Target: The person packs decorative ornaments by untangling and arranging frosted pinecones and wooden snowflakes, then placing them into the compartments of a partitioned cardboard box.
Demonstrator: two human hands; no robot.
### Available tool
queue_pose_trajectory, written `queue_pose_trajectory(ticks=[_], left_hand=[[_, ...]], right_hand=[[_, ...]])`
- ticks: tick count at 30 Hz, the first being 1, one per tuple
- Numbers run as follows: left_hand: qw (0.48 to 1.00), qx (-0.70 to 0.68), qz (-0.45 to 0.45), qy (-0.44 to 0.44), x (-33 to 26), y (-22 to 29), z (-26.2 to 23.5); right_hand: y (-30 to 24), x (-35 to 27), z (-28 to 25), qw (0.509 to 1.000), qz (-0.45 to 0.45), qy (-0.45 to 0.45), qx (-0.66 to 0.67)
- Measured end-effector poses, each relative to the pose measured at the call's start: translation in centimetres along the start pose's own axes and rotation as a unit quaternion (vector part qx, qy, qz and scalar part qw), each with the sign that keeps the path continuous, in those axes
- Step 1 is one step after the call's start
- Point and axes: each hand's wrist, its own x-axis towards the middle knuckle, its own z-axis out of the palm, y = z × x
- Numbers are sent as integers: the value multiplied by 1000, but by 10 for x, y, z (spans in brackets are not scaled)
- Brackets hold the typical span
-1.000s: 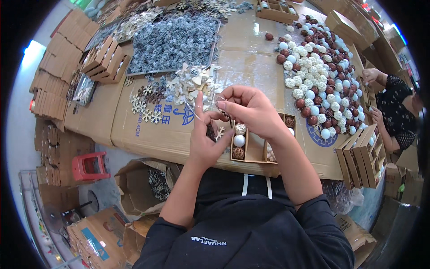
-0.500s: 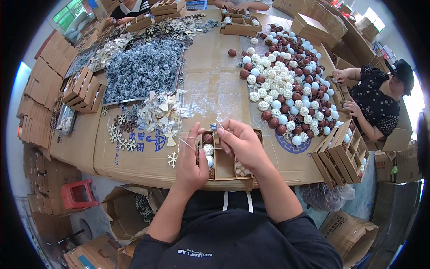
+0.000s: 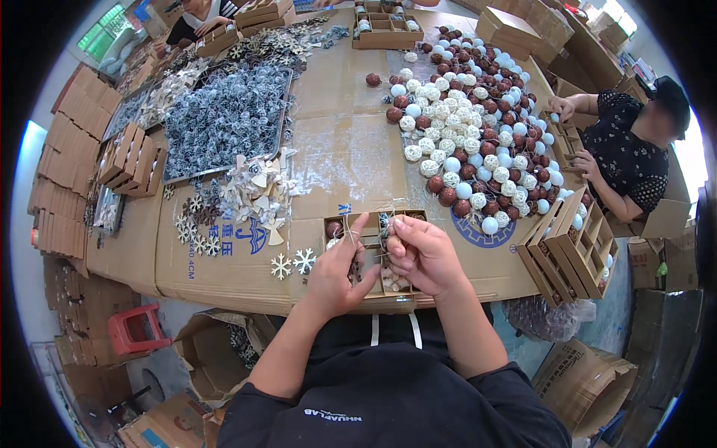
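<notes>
A shallow brown cardboard box [image 3: 379, 291] with dividers sits at the table's near edge, beneath both my hands. Its left side holds a dark red ball [image 3: 334, 229] and a white one partly hidden by my fingers; small pale pieces [image 3: 394, 282] lie in its near right compartment. My left hand [image 3: 334, 275] is over the box's left part, fingers stretched and thumb apart, with a thin pale string passing by its index finger. My right hand [image 3: 426, 254] pinches thin string between thumb and forefinger above the right part. What hangs from that string is unclear.
Two wooden snowflakes [image 3: 281, 266] lie left of the box. Farther left are wooden cutouts [image 3: 258, 190] and a tray [image 3: 288, 104] of frosted pinecones. Red, white and pale blue balls [image 3: 478, 142] spread across the right. Divided boxes [image 3: 571, 246] stand near a co-worker [image 3: 624, 142] at the right.
The view has shifted slightly. My left thumb has spread from the fingers, my right hand has turned and moved a little lower, and a second snowflake now shows beside the box.
</notes>
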Motion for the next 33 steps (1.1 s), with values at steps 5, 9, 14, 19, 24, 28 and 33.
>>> queue_pose_trajectory(ticks=[5,9,14,19,24,28,33], left_hand=[[998,-59,-11,28,-1,2,-2],[991,-130,-9,6,0,2,0],[993,-116,-1,16,6,11,-1],[998,-69,-7,-5,4,9,-3],[996,83,16,2,7,9,0],[991,119,51,-32,8,14,1],[1000,8,9,-16,2,19,-2]], right_hand=[[12,-2,-1,999,2,-12,33],[16,-6,-1,996,24,-51,71],[17,-7,-3,993,7,-65,100],[14,-12,-4,997,19,-41,70],[8,-22,4,999,41,15,18],[9,-24,5,999,4,1,52],[-8,-33,20,998,-20,-28,53]])
